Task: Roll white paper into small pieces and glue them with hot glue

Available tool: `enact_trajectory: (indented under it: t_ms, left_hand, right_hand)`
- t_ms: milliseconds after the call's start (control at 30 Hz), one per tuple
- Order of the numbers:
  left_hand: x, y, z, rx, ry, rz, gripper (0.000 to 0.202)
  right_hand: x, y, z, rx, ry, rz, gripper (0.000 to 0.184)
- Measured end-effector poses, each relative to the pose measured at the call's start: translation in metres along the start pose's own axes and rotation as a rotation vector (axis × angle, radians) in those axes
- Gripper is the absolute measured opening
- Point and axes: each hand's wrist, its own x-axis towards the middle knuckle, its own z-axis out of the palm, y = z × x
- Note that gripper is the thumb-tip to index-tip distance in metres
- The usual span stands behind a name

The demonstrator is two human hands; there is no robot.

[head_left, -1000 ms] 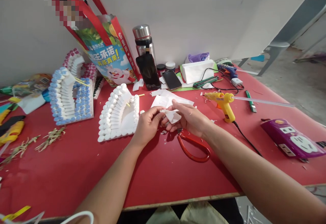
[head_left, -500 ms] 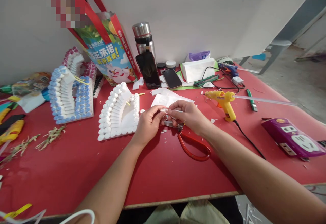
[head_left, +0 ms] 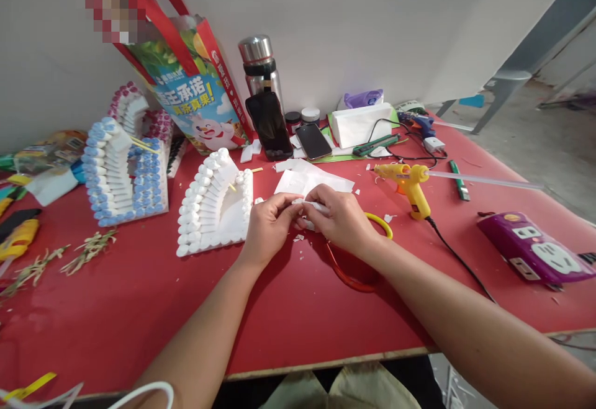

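Note:
My left hand (head_left: 271,223) is closed, its thumb and index finger pinching a small white piece (head_left: 298,201). My right hand (head_left: 342,216) meets it fingertip to fingertip, its thumb and fingers closed on a white strip-like piece (head_left: 319,206). Whether the two white pieces are joined, I cannot tell. Under my right hand and wrist lie scissors (head_left: 382,220) with one yellow and one red handle loop; their blades are hidden. Left of my left hand stands a white model (head_left: 212,210) edged with rows of rounded white knobs. White paper (head_left: 310,176) lies just behind the fingers.
A yellow glue gun (head_left: 412,185) with a clear stick and a purple power strip (head_left: 531,247) are on the right. A blue-and-white model (head_left: 125,176) stands left. At the back are a phone (head_left: 269,125), a steel bottle (head_left: 257,55) and a printed bag (head_left: 200,98). White scraps lie around.
My right hand has turned, and a white strip now shows in its fingers. The scissors' yellow loop has come into sight beyond my wrist. My left hand keeps its pinch.

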Motion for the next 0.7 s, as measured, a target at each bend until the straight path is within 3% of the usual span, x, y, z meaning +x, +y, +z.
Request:
enact_trajectory:
  t_ms: [233,700]
  left_hand:
    - [-0.0007,0.0011,-0.0024,0.004,-0.004,0.015,0.027]
    - [-0.0006,-0.0001,-0.0046,0.055,-0.189,-0.006,0.031]
  right_hand:
    - [0.0006,0.0054,0.0001,0.092,-0.062,0.016,0.012]
    - [0.0048,0.0077,-0.005,-0.007,-0.063,0.051,0.005]
